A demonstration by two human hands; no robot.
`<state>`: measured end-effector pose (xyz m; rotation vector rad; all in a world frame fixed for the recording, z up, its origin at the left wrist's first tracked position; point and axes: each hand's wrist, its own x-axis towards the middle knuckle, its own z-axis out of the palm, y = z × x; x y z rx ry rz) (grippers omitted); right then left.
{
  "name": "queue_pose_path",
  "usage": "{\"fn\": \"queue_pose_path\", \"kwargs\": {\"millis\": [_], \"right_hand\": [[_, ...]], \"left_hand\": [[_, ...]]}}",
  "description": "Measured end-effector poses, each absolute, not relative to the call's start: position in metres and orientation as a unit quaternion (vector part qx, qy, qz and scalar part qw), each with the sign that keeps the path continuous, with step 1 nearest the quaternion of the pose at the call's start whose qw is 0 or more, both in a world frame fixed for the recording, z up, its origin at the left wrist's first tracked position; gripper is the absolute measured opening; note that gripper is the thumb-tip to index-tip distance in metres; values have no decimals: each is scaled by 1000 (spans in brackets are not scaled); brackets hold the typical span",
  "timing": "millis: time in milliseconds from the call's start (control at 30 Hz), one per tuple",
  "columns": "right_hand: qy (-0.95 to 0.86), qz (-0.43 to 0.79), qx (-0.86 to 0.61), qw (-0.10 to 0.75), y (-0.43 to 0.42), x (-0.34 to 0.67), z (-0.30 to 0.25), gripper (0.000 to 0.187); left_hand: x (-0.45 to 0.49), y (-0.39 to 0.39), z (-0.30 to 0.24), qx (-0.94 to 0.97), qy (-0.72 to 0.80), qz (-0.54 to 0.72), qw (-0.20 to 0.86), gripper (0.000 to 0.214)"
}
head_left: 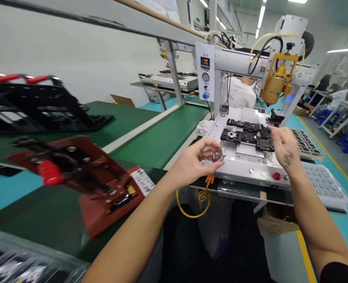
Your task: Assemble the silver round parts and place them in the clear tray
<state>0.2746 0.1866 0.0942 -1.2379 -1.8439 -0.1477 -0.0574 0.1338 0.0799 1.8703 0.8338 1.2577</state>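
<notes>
My left hand (199, 159) is pinching a small, shiny, clear-looking round part (218, 154) between thumb and fingers, in front of the machine bed (225, 167). Black fixture plates (249, 135) lie on that white bed, and a silvery round piece (232, 135) sits in the left one. At the right end of the plates is my right hand (286, 149), its fingers curled in and closed. Whatever those fingertips grip is hidden from me. Above the plates hangs the machine's gold-coloured dispensing head (274, 84).
A red-brown clamp press (103, 196) and black fixtures with red handles (32, 102) stand on the left. Trays of parts (306, 143) and a clear tray (324, 182) lie on the right. A yellow cable (191, 215) hangs below the bed. A co-worker (240, 92) sits behind the machine.
</notes>
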Motion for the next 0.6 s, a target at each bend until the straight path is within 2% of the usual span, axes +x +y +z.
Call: {"fn": "queue_pose_path", "kwargs": {"millis": [67, 133, 267, 400, 500, 600], "right_hand": [[-670, -104, -534, 505, 138, 313, 74, 33], [-623, -134, -590, 496, 102, 344, 45, 32], [-591, -141, -648, 458, 83, 374, -12, 44], [-572, -123, -652, 483, 76, 356, -33, 38], [-633, -31, -606, 481, 57, 320, -37, 23], [-727, 104, -518, 440, 49, 277, -49, 15]], "left_hand": [[-62, 118, 56, 717, 346, 488, 358, 44], [-57, 108, 28, 718, 363, 473, 361, 43], [-18, 106, -29, 769, 367, 367, 373, 41], [17, 112, -79, 828, 346, 272, 346, 40], [18, 104, -100, 842, 320, 273, 338, 41], [9, 87, -103, 843, 296, 282, 351, 39]]}}
